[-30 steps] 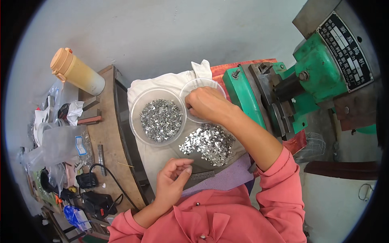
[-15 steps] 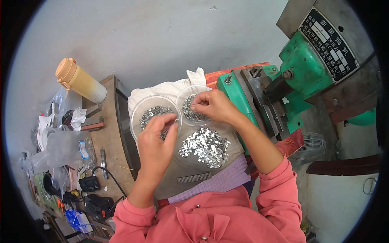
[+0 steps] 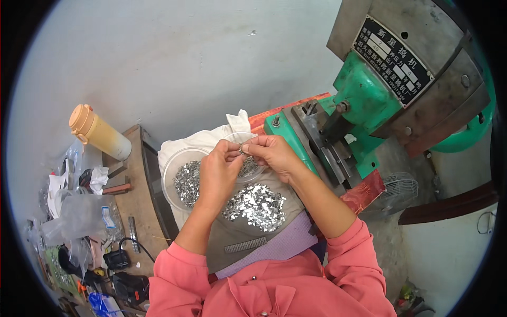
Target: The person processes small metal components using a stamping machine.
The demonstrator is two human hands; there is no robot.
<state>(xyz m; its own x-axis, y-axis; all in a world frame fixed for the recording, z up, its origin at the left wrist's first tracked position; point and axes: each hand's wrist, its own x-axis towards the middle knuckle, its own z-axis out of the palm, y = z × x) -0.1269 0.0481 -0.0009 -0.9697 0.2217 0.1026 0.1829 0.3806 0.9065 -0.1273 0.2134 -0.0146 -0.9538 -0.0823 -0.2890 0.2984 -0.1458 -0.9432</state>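
Observation:
My left hand point(image 3: 217, 170) and my right hand point(image 3: 275, 157) meet fingertip to fingertip over the far side of the cloth. Both are pinched closed on a small metal piece point(image 3: 241, 150), mostly hidden by the fingers. Beneath them stands a clear round tub point(image 3: 236, 135) holding small metal parts, partly covered by my hands. To its left, a larger clear tub point(image 3: 168, 186) holds more grey metal parts point(image 3: 187, 182), and my left wrist passes by its right side. Nearer to me, a heap of shiny flat metal pieces point(image 3: 257, 207) lies loose on the cloth.
A green press point(image 3: 364, 90) with a steel bed point(image 3: 325, 145) rises at the right. A row-like metal strip point(image 3: 245, 244) lies near my lap. On the left, a wooden table point(image 3: 145, 211) carries a yellow-white flask point(image 3: 100, 132), plastic bags point(image 3: 84, 211) and a black charger point(image 3: 116, 259).
My hands were apart, one over each tub. Now they have come together over the right tub, the left hand having moved right. The view has also shifted toward the press.

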